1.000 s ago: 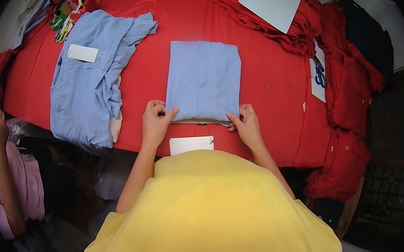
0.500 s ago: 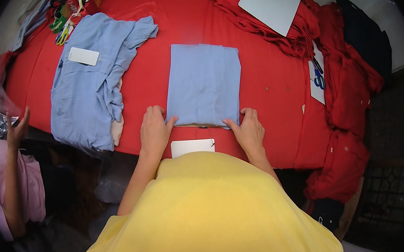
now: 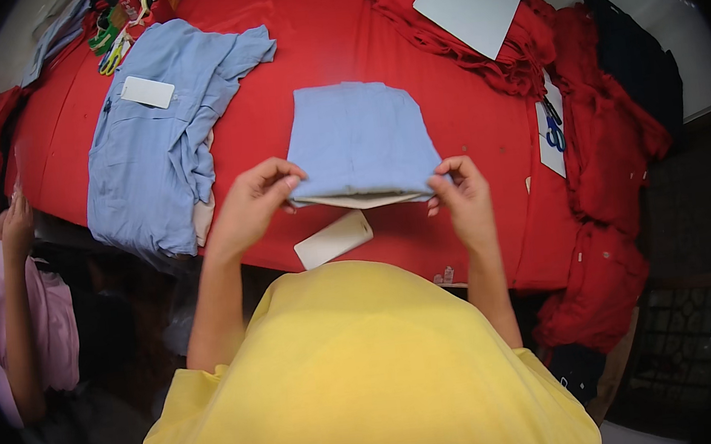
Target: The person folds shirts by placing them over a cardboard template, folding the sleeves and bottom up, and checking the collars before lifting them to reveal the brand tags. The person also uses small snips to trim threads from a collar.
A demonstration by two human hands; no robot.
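A light blue garment (image 3: 360, 140), folded into a flat rectangle, is in front of me. Its near edge is raised, and a pale layer shows beneath. My left hand (image 3: 254, 204) pinches the near left corner between thumb and fingers. At the near right corner, my right hand (image 3: 466, 201) grips the cloth the same way. A blank-looking white tag (image 3: 334, 239) lies tilted just below the raised edge, between my forearms.
A red cloth (image 3: 253, 138) covers the table. Loose blue garments (image 3: 148, 152) with a white tag lie left. Red garments, a pale board (image 3: 467, 6) and blue-handled scissors (image 3: 554, 136) are right. Tape and yellow-handled scissors (image 3: 111, 60) sit far left; a person in pink (image 3: 22, 314) works nearby.
Both hands have raised the garment's near edge, taking its corners in a pinch. The white tag has turned aslant. The person at left has brought their hands to a clear plastic bag.
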